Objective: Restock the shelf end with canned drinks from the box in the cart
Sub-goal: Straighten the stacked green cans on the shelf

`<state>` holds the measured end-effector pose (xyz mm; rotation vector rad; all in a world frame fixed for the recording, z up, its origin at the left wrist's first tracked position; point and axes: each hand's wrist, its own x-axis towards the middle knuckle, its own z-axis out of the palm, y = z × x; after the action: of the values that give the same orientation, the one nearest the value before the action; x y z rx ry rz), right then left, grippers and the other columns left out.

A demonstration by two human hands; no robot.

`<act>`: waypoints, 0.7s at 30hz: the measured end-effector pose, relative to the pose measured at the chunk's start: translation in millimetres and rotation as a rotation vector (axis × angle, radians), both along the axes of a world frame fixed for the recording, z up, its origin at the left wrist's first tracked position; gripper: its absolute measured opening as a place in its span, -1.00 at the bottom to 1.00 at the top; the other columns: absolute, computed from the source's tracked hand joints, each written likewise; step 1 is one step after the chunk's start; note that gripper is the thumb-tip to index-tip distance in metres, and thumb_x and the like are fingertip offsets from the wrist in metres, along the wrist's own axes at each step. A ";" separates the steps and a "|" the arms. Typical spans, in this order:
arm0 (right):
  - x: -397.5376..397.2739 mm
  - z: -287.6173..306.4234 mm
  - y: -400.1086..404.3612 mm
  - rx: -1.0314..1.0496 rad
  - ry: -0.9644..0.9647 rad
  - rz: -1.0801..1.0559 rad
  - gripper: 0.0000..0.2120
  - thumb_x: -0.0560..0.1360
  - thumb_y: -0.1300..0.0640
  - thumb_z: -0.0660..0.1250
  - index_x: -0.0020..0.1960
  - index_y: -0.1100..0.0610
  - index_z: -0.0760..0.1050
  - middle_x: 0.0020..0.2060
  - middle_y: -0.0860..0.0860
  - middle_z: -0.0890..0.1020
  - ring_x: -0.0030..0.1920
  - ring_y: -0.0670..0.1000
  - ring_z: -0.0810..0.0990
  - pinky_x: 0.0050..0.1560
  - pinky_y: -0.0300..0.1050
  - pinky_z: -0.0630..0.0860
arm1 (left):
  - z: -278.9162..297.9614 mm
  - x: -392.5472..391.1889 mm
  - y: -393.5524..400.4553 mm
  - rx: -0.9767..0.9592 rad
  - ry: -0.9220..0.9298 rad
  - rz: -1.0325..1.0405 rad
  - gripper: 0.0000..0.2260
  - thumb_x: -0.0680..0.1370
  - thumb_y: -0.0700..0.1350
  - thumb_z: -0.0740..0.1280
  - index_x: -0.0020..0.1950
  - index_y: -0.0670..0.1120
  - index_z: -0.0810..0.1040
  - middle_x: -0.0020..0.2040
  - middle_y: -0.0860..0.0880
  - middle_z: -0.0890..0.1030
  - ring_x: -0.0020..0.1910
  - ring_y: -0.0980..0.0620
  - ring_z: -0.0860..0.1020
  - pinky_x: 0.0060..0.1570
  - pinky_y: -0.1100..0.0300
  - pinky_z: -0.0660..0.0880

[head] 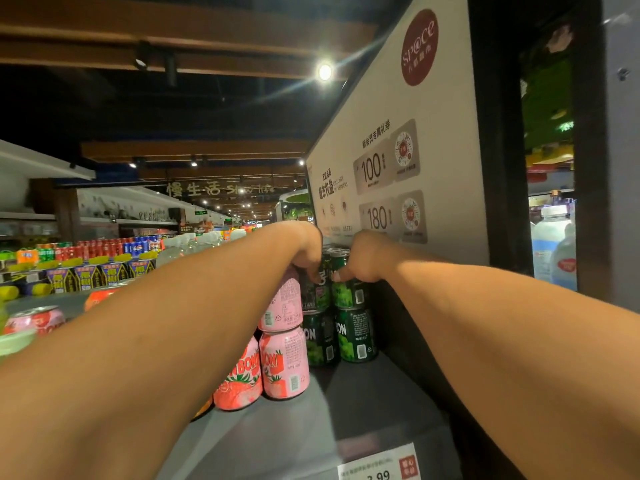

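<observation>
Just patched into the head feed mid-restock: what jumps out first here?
Two bare forearms fill the frame, the left hand and right hand meeting at the top of the green cans, stacked two high at the back of the grey shelf. Just left of them stand pink strawberry cans, also stacked. Above to the right rises a white membership sign.

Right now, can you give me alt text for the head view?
Both hands, the left hand and right hand, grip upper green cans stacked two high on the grey shelf, beside stacked pink cans.
</observation>
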<state>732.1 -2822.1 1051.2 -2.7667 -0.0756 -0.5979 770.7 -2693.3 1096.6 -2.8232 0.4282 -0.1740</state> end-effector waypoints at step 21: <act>-38.6 -4.2 11.0 0.042 -0.082 -0.085 -0.39 0.37 0.04 0.53 0.32 0.10 0.34 0.18 0.10 0.50 0.17 0.17 0.50 0.11 0.05 0.54 | -11.7 -41.3 -1.3 0.090 -0.199 0.031 -0.61 0.47 0.23 0.44 0.01 -0.07 0.52 -0.22 -0.01 0.47 -0.17 -0.02 0.51 -0.18 0.14 0.47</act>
<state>693.5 -2811.0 1047.0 -2.7153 0.0365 -0.7267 729.4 -2694.6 1084.9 -2.6886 0.3390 -0.4139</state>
